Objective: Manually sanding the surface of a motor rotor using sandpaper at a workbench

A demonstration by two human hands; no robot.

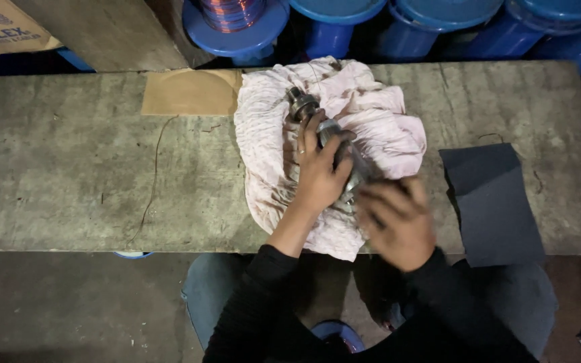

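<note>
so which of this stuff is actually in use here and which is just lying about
In use:
- metal shaft part, gripped by the left hand
- right hand, blurred, at the part's lower end
- pink cloth under the part

Lying about:
- dark sheet on the bench
- brown card piece
- blue wire spools behind
- cardboard box

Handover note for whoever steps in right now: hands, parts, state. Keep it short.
Left hand: gripping the metal shaft part, pressing it onto the pink cloth.
Right hand: at the part's near end, motion-blurred; what it holds cannot be told.
Cloth lies mid-bench on the worn bench. Dark abrasive-looking sheet to the right, untouched. Cardboard piece at the back.
Done or left: not readable from this view.
</note>
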